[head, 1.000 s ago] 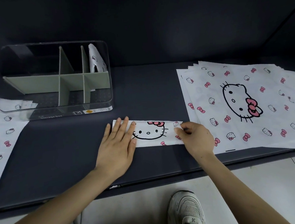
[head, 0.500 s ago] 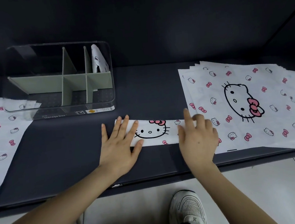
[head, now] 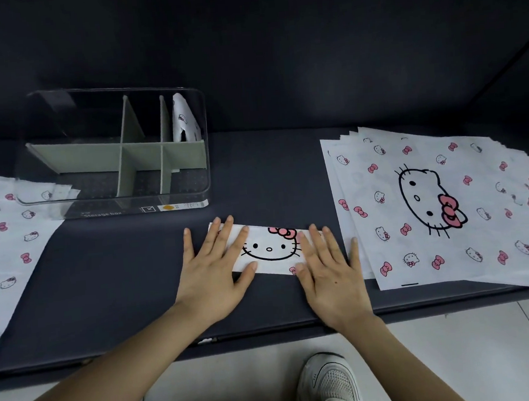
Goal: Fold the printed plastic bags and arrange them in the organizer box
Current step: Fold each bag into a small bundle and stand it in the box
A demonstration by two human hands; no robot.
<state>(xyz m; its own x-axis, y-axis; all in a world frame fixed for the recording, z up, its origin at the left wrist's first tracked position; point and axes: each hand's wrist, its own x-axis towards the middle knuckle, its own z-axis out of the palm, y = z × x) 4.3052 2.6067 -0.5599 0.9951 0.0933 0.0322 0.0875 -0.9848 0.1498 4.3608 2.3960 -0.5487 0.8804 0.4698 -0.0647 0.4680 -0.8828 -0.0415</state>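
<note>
Left hand [head: 211, 267] and right hand [head: 330, 269], fingers spread flat, press the ends of a folded bag [head: 270, 250], a white strip showing a cat face with pink bow. It lies lengthwise left-to-right on the dark table [head: 270, 174], near the front edge, right of the organizer box [head: 112, 155].

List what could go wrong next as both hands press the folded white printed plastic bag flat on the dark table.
1. The folded white printed plastic bag is only pressed flat by the left hand and right hand; it may spring open once they lift.
2. The right hand's little finger lies by the stack of flat printed bags, so a sideways move might drag the top sheet.
</note>
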